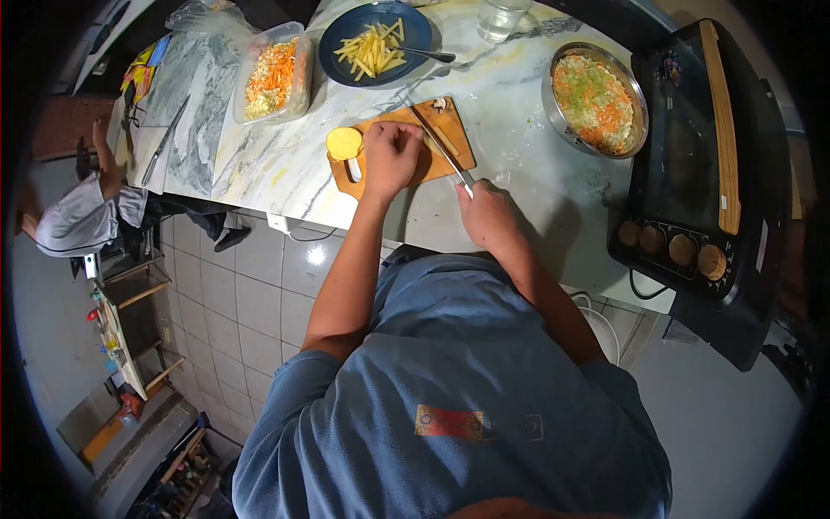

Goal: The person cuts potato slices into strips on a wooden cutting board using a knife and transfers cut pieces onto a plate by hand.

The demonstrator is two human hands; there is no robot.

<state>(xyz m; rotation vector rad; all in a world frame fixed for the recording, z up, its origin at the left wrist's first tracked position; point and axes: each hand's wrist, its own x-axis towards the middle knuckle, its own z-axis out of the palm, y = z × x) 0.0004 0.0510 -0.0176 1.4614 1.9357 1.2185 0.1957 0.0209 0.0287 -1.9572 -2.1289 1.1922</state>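
Observation:
My right hand (490, 216) is closed round the handle of a kitchen knife (443, 150), whose blade slants up and left across a wooden cutting board (458, 130). My left hand (393, 157) is over the board just left of the blade, fingers bent and pressed together; whatever they hold is hidden. A pale strip lies on the board right of the blade, and a small scrap sits near the top edge. Beside my left hand, a round yellow cut piece (344, 144), perhaps potato, rests at the board's left end by the handle slot.
A blue plate (333, 54) holds yellow sticks and a fork; left of it stands a plastic tub (305, 76) of shredded vegetables. A steel bowl (641, 112), a glass (500, 21) and a toaster oven (692, 147) are rightward. Another knife (166, 143) and a person (86, 212) are left.

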